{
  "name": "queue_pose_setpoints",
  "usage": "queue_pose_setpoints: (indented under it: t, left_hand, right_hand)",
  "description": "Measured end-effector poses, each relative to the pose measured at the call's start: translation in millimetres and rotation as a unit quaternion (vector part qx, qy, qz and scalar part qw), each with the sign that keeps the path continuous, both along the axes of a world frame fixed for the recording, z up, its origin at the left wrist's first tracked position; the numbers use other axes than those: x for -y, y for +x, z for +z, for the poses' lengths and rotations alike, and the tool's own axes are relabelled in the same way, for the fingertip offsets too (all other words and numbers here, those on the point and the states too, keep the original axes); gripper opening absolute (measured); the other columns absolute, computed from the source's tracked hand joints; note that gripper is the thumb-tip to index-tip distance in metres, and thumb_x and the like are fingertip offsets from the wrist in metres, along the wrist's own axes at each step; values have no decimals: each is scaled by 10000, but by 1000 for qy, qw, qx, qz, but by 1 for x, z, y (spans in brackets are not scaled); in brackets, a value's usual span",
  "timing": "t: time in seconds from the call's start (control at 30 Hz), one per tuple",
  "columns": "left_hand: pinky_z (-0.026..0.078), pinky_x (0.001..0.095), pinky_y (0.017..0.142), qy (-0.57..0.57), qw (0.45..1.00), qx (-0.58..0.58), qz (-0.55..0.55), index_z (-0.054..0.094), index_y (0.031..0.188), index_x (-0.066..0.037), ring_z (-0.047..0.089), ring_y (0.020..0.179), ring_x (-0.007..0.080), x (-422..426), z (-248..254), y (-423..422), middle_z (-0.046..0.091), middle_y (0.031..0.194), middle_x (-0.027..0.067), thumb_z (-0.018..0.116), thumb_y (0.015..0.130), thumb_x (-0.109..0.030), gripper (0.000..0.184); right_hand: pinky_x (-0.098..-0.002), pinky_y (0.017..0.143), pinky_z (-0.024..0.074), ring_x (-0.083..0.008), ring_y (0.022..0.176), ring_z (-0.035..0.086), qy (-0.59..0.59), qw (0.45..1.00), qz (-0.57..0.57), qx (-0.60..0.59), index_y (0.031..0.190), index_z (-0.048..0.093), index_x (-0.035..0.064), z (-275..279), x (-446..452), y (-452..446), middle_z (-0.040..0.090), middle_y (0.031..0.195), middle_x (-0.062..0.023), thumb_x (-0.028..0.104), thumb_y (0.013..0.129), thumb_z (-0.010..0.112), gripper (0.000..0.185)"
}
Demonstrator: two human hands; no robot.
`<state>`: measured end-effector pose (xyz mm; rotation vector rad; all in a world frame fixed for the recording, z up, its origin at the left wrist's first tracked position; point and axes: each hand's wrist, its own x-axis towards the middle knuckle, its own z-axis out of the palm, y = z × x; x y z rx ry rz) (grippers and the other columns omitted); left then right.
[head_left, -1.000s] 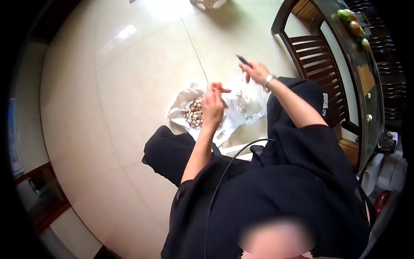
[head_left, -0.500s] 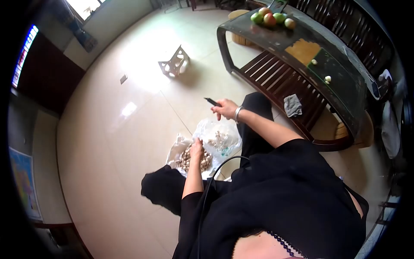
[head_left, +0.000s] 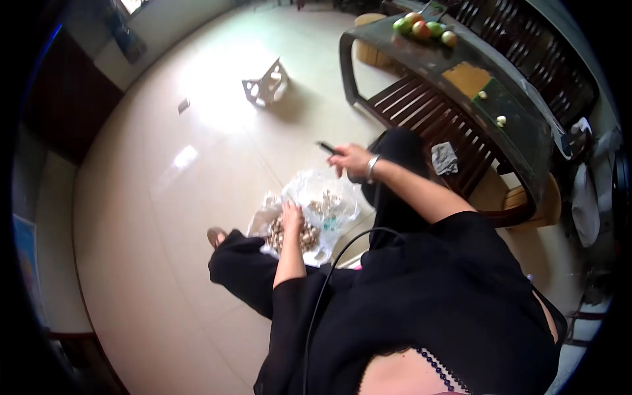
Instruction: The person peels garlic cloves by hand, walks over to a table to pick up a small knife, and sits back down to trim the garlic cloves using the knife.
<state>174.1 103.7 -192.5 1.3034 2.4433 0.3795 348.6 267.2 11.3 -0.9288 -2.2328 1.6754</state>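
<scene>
My left hand (head_left: 291,214) is over the near white plastic bag (head_left: 262,209), its fingers partly spread and touching the heap of small brown-and-white mushrooms (head_left: 307,238) inside. The fingertips are small in view and partly hidden. In my right hand (head_left: 353,160), raised over my right knee, is a slim black tool (head_left: 326,148) that looks like a small knife. It points away to the left. Beyond my left hand lies a second, clear plastic bag (head_left: 306,181) with pale pieces (head_left: 326,202) in it. A silver bangle (head_left: 372,168) circles my right wrist.
At the right stands a dark glass-topped table (head_left: 428,62) with a slatted shelf, fruit (head_left: 421,29) and small white pieces (head_left: 501,121) on it. A grey cloth (head_left: 444,158) lies on the shelf. A cut-out stool (head_left: 266,83) stands on the tiled floor (head_left: 164,217).
My left hand has shifted left over the mushrooms and its fingers have loosened from a closed shape. My right hand keeps the black tool. The view has tilted slightly, and my left foot now shows.
</scene>
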Motion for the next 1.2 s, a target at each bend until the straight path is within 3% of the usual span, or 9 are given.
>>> queue_pose_setpoints:
  t: [0.47, 0.6, 0.73, 0.8, 0.83, 0.87, 0.9, 0.93, 1.2]
  left_hand:
    - [311, 399, 872, -74, 993, 90, 34, 464, 964, 7, 339, 1085, 329, -6, -43, -38, 409, 1109, 174, 432, 793, -181, 256]
    - [385, 438, 741, -113, 988, 103, 20, 472, 927, -26, 479, 912, 329, -27, 20, -28, 446, 1052, 139, 429, 797, -201, 222]
    - [386, 402, 706, 93, 995, 23, -40, 498, 828, -30, 477, 770, 330, -28, 66, -11, 434, 1009, 161, 492, 771, -204, 183]
    - [385, 362, 684, 173, 978, 114, -15, 510, 817, -44, 458, 725, 274, -30, 71, -6, 419, 970, 164, 536, 751, -199, 171]
    - [390, 303, 609, 168, 930, 317, 75, 516, 822, -44, 470, 652, 186, -32, 70, -4, 472, 844, 112, 550, 757, -188, 162]
    - [390, 303, 609, 166, 932, 315, 75, 516, 822, -44, 470, 652, 186, -32, 75, -2, 472, 844, 112, 550, 757, -188, 162]
    - [377, 262, 572, 200, 780, 574, 149, 521, 830, -39, 452, 621, 144, -30, 85, 2, 482, 777, 75, 535, 772, -170, 144]
    - [365, 222, 536, 215, 552, 778, 210, 527, 838, -34, 434, 590, 102, -29, 95, 6, 491, 710, 39, 519, 786, -152, 129]
    - [392, 241, 544, 272, 407, 841, 231, 486, 857, -50, 466, 557, 123, -33, 98, 49, 528, 677, 63, 494, 797, -121, 93]
  right_hand:
    - [-286, 443, 391, -150, 452, 509, 7, 969, 66, 238, 799, 515, 39, -77, -28, -30, 548, 523, -54, 337, 799, 437, 308]
    - [-300, 487, 403, -184, 488, 532, 31, 982, 100, 159, 802, 501, 35, -85, -19, -33, 527, 509, -56, 271, 819, 404, 256]
    - [-310, 490, 403, -187, 499, 537, 24, 988, 50, 142, 837, 476, 38, -75, -7, -32, 513, 495, -62, 233, 822, 408, 206]
    - [-337, 499, 404, -241, 537, 542, 15, 991, 46, 126, 874, 459, 51, -71, -2, -26, 517, 529, -100, 223, 824, 410, 186]
    - [-353, 506, 404, -276, 560, 535, 67, 991, 49, 103, 881, 453, 54, -71, 0, -23, 521, 558, -118, 218, 825, 409, 179]
    - [-369, 514, 405, -312, 584, 529, 120, 988, 52, 80, 889, 448, 58, -72, 1, -19, 526, 588, -136, 214, 825, 408, 173]
    - [-390, 530, 403, -355, 625, 508, 125, 989, 68, 46, 905, 442, 72, -71, 2, -15, 529, 661, -160, 208, 829, 400, 161]
    - [-390, 530, 403, -355, 625, 508, 123, 989, 68, 46, 905, 442, 72, -68, 6, -12, 529, 661, -160, 208, 829, 400, 161]
    - [-356, 547, 425, -306, 662, 525, 267, 957, 113, 11, 971, 459, 66, -50, 27, 12, 528, 812, -137, 153, 812, 432, 184]
